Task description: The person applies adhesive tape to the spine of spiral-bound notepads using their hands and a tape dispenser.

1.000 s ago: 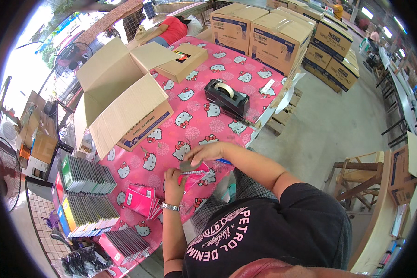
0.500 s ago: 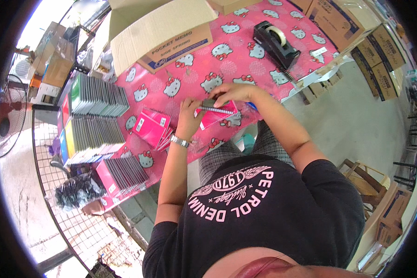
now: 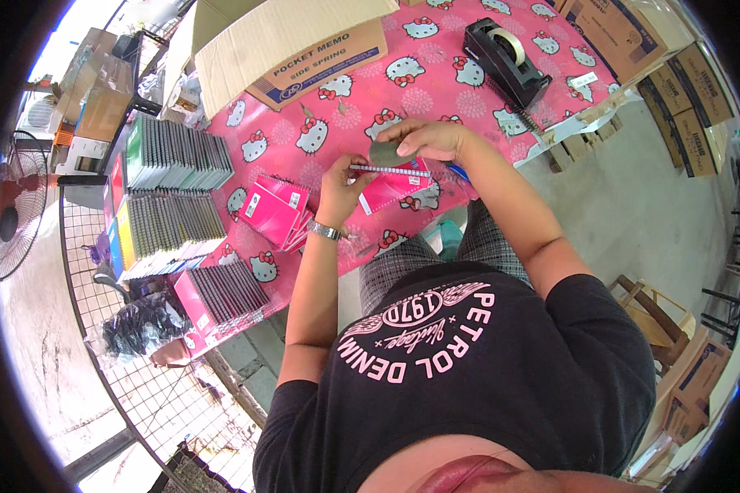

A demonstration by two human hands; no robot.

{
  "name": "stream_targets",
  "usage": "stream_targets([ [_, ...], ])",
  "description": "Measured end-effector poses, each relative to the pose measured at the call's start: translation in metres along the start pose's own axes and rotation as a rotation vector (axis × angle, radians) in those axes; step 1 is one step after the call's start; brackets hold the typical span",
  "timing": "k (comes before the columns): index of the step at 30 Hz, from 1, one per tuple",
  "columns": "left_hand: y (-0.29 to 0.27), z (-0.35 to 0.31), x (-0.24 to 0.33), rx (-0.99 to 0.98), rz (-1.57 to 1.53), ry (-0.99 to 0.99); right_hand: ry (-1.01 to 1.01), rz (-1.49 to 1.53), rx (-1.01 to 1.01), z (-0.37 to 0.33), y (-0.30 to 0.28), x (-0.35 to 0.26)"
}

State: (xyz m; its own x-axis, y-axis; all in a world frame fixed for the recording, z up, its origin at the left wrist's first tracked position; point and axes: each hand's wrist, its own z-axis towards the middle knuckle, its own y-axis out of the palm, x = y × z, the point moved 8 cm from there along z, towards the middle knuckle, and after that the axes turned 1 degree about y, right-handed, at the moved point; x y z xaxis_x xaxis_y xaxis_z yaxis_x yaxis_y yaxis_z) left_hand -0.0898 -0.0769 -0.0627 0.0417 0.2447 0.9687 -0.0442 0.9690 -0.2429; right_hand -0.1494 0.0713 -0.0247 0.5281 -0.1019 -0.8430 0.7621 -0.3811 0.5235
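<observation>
A pink spiral notebook (image 3: 383, 191) lies at the table's near edge, its wire binding along the top side. My left hand (image 3: 342, 187) is closed on the binding's left end. Just above the binding, my right hand (image 3: 432, 141) pinches a dark grey-green piece (image 3: 382, 153), which looks curved; whether it is joined to the notebook I cannot tell. Left of my left wrist, several pink spiral notebooks (image 3: 273, 209) lie in a loose, overlapping pile. Something blue (image 3: 459, 171) shows partly beneath my right forearm.
Stacks of spiral notebooks (image 3: 177, 222) stand along the table's left side, with a pink stack (image 3: 222, 297) nearer me. An open cardboard box (image 3: 321, 66) is at the back. A black tape dispenser (image 3: 506, 62) stands back right, near more cartons (image 3: 612, 37).
My right hand has risen slightly from the notebook, lifting the dark piece above the binding. My left hand keeps its grip at the binding. The whole view has shifted slightly.
</observation>
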Motion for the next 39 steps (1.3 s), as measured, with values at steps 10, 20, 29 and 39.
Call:
stream_targets([
  [10, -0.004, -0.007, 0.002, 0.051, 0.061, -0.075, 0.051, -1.284, 0.404, 0.001, -0.047, -0.017],
  [20, -0.006, -0.028, 0.004, 0.270, -0.016, -0.092, -0.173, -1.790, 0.997, -0.143, -0.014, 0.040],
  [29, -0.005, -0.037, -0.004, 0.307, -0.154, -0.082, -0.433, -1.290, 0.809, -0.107, 0.068, 0.023],
  [39, -0.003, -0.054, 0.001, 0.419, -0.044, 0.091, -0.373, -1.328, 0.729, -0.075, 0.094, 0.024],
])
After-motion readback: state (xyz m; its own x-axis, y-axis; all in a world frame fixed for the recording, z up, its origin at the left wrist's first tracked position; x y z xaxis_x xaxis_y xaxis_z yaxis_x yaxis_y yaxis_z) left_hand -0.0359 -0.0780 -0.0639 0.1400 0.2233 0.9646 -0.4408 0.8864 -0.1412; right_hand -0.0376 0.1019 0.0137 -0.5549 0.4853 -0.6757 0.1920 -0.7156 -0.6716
